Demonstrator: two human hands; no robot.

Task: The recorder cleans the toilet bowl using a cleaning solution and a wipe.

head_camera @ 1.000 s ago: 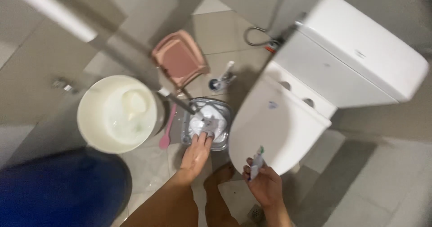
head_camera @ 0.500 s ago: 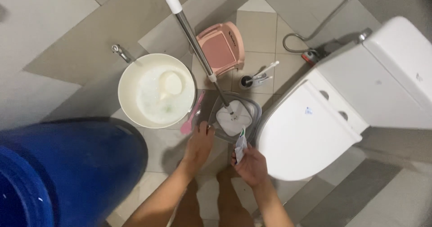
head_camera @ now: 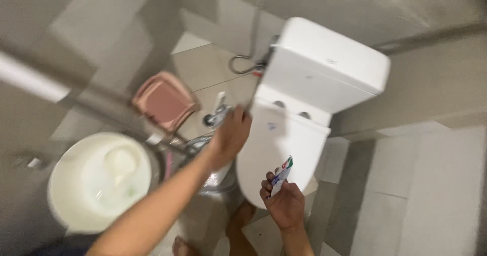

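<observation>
My left hand [head_camera: 231,137] reaches forward at the left edge of the white toilet lid [head_camera: 276,154]. It is blurred, and I cannot tell whether it grips anything. A small white sachet [head_camera: 280,176] with red and green print stays pinched in my right hand [head_camera: 285,205], low in front of the toilet. Below my left arm a grey basin [head_camera: 203,147] shows partly, with a mop handle [head_camera: 61,96] slanting away up to the left.
A white bucket [head_camera: 99,180] with a scoop in it stands at the left. A pink stool [head_camera: 163,103] lies behind it, and a brush holder [head_camera: 215,115] stands by the toilet. The toilet tank [head_camera: 327,66] backs onto the wall, with a spray hose [head_camera: 251,58] beside it.
My left hand has lifted off the basin's edge and moved forward to the toilet lid. The view has swung right and up. My right hand still holds the sachet.
</observation>
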